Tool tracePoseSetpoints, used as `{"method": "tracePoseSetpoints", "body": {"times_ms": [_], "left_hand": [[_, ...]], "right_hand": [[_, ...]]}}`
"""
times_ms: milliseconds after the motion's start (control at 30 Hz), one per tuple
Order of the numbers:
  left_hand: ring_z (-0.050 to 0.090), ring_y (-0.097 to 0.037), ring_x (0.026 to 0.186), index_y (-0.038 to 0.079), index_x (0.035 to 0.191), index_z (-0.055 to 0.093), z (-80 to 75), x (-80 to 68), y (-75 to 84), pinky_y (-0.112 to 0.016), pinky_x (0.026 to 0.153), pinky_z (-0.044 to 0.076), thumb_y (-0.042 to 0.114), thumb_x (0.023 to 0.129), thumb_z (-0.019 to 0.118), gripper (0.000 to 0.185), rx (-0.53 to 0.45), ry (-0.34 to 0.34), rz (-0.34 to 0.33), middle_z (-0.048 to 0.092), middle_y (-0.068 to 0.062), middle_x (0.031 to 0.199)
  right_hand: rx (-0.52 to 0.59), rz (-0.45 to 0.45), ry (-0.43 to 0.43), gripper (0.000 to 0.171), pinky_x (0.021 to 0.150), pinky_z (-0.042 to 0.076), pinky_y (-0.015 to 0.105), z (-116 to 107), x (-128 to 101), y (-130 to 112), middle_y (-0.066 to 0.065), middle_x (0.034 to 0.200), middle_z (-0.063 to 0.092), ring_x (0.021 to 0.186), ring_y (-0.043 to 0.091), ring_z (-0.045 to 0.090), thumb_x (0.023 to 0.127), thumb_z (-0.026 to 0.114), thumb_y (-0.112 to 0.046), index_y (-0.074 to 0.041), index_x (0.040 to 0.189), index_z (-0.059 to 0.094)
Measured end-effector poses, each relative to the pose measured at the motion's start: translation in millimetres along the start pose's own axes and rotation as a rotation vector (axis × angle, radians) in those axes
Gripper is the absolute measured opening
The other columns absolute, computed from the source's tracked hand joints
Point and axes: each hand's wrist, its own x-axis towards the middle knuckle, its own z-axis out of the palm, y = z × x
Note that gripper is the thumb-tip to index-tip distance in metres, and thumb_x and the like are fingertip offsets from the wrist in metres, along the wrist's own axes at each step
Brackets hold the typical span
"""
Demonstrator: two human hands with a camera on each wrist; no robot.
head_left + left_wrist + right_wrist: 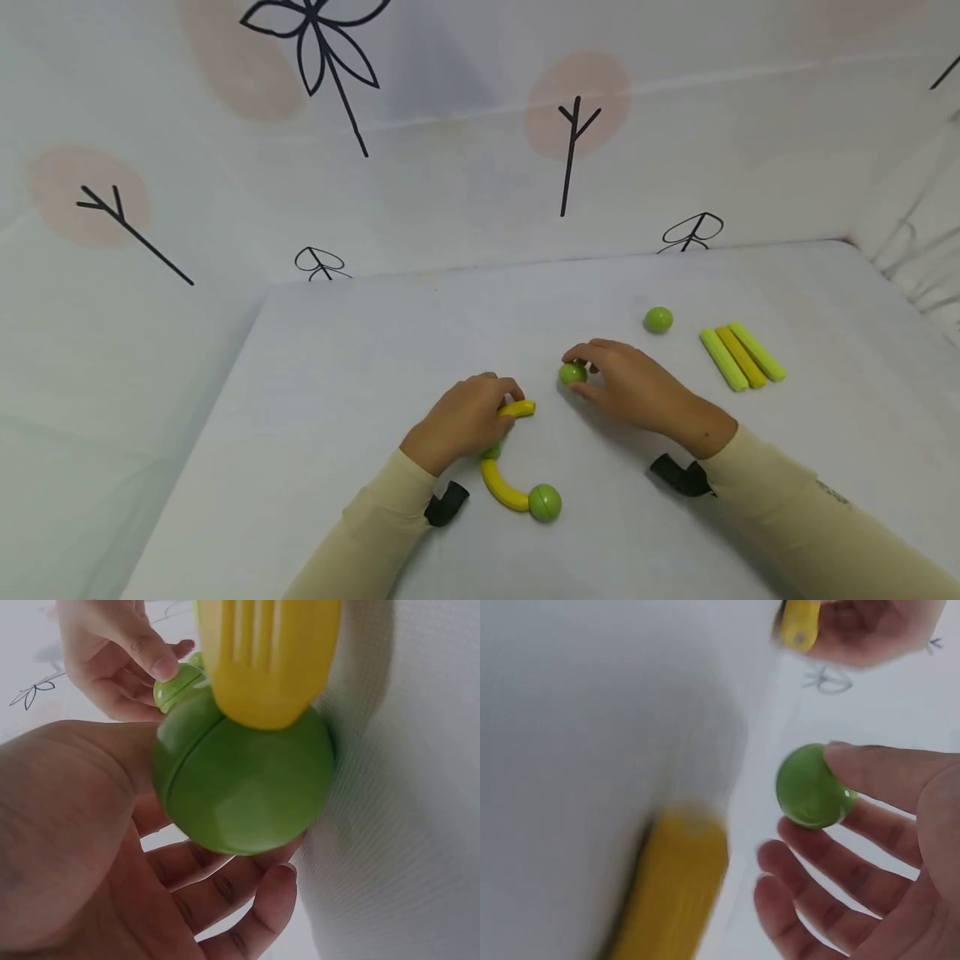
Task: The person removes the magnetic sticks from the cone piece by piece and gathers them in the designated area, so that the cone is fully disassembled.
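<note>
The left hand (pixel 465 421) pinches a curved yellow piece (pixel 517 408) between thumb and fingers, over the white tabletop. Partly hidden below that hand, a green ball (pixel 491 452) with a seam line touches one end of a second curved yellow piece (pixel 506 487). At this piece's other end sits another green ball (pixel 545 503). To the right and a little farther off, the right hand (pixel 630 387) holds a glossy green ball (pixel 810 787) with thumb and fingertips. The held yellow piece and this ball are a short gap apart.
Farther right on the white table (pixel 360 350) lies a loose green ball (pixel 658 320). Beside it are two light-green sticks (pixel 724 360) with a yellow stick (pixel 740 357) between them. A patterned white cloth (pixel 450 192) rises behind the table. Both wrists carry black camera mounts.
</note>
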Motion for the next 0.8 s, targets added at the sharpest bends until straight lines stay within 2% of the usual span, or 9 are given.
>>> {"method": "tracePoseSetpoints", "body": {"times_ms": [100, 267, 367, 467, 567, 800], "left_hand": [[0.057, -0.011, 0.080, 0.017, 0.117, 0.070, 1.3, 0.5, -0.6, -0.024, 0.072, 0.049, 0.017, 0.093, 0.070, 0.023, -0.001, -0.004, 0.002, 0.065, 0.001, 0.099], [0.057, -0.010, 0.082, 0.017, 0.117, 0.070, 1.5, 0.6, -2.4, -0.024, 0.072, 0.049, 0.017, 0.093, 0.071, 0.024, 0.011, 0.002, 0.020, 0.066, 0.001, 0.101], [0.058, -0.010, 0.082, 0.017, 0.117, 0.070, 1.1, 0.5, -3.2, -0.024, 0.073, 0.049, 0.018, 0.093, 0.071, 0.024, 0.007, 0.002, 0.022, 0.066, 0.001, 0.101], [0.057, -0.010, 0.081, 0.017, 0.118, 0.070, 0.9, 0.4, -3.6, -0.024, 0.071, 0.049, 0.018, 0.094, 0.070, 0.024, -0.011, -0.006, 0.010, 0.065, 0.001, 0.100], [0.057, -0.010, 0.080, 0.017, 0.118, 0.070, 0.8, -0.1, -3.9, -0.024, 0.070, 0.048, 0.018, 0.094, 0.070, 0.024, -0.020, -0.009, 0.001, 0.065, 0.001, 0.099], [0.056, -0.010, 0.080, 0.018, 0.118, 0.069, 0.4, 0.9, -2.8, -0.024, 0.071, 0.048, 0.018, 0.094, 0.070, 0.024, -0.008, -0.004, 0.011, 0.065, 0.002, 0.100]], "right_hand": [[-0.037, 0.024, 0.013, 0.038, 0.083, 0.057, 0.043, -11.4, -0.5, 12.0, 0.009, 0.115, 0.070, 0.097, 0.025, 0.066, 0.090, 0.076, -0.016, -0.006, 0.124, 0.065], [-0.079, 0.040, 0.042, 0.039, 0.066, 0.052, 0.032, -28.1, 0.1, 35.1, 0.011, 0.114, 0.069, 0.082, 0.020, 0.061, 0.089, 0.075, -0.015, -0.005, 0.125, 0.065], [-0.092, 0.039, 0.054, 0.039, 0.061, 0.047, 0.029, -33.8, 1.8, 46.4, 0.014, 0.115, 0.069, 0.075, 0.019, 0.056, 0.089, 0.075, -0.012, -0.004, 0.125, 0.064], [-0.114, 0.046, 0.058, 0.040, 0.065, 0.051, 0.034, -37.1, 5.0, 53.2, 0.018, 0.119, 0.068, 0.079, 0.022, 0.059, 0.089, 0.074, -0.010, -0.002, 0.126, 0.064], [-0.138, 0.071, 0.044, 0.041, 0.072, 0.054, 0.041, -38.2, 9.4, 56.8, 0.019, 0.122, 0.067, 0.089, 0.028, 0.063, 0.089, 0.073, -0.010, -0.003, 0.128, 0.062], [-0.157, 0.115, 0.011, 0.043, 0.083, 0.055, 0.050, -37.4, 18.0, 63.7, 0.022, 0.126, 0.065, 0.101, 0.035, 0.064, 0.091, 0.072, -0.010, -0.002, 0.131, 0.060]]}}
